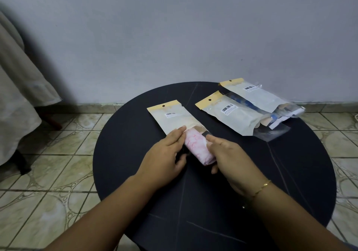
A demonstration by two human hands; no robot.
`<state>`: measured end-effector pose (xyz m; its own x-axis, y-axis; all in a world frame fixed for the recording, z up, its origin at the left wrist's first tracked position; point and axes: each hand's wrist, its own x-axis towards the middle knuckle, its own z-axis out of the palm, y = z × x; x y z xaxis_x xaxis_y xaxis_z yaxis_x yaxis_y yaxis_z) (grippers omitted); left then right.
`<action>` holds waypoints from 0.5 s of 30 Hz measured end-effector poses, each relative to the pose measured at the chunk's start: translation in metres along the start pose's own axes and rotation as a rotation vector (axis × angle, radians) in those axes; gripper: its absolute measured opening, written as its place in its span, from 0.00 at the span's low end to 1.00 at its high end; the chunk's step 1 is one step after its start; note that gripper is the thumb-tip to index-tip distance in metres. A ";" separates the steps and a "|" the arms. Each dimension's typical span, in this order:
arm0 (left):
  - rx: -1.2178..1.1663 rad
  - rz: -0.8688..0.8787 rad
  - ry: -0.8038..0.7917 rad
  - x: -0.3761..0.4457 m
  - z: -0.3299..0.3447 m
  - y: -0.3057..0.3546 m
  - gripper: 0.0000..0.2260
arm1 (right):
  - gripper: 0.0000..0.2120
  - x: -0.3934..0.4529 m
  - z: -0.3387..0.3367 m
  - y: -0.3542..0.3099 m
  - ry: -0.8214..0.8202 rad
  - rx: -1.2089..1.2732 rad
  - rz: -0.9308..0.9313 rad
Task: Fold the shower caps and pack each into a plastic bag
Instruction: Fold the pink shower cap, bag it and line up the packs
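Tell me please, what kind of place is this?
Probably a room in a home: a small round black table stands on a tiled floor beside a plain wall.

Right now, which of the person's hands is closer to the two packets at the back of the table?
The right hand. It lies beside the pink cap, on the side toward those packets; the left hand is on the cap's far side.

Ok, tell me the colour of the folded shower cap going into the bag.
White with a pink pattern, seen in the head view: the folded shower cap.
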<state>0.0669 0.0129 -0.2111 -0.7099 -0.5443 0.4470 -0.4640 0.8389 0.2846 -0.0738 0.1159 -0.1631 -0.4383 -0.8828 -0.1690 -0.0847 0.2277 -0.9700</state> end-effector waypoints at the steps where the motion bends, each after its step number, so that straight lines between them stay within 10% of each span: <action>1: -0.013 -0.014 0.003 0.000 0.001 0.000 0.23 | 0.14 0.001 -0.001 -0.002 -0.052 0.044 0.030; 8: 0.132 -0.084 -0.025 0.004 0.001 -0.003 0.25 | 0.27 0.009 -0.006 -0.001 -0.141 -0.096 0.072; 15: 0.036 -0.103 -0.175 0.007 0.002 -0.008 0.30 | 0.13 0.007 -0.004 -0.004 0.054 0.064 -0.090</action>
<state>0.0646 0.0028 -0.2120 -0.7374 -0.6227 0.2618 -0.5557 0.7796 0.2890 -0.0798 0.1102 -0.1597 -0.4788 -0.8749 -0.0725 -0.0690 0.1198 -0.9904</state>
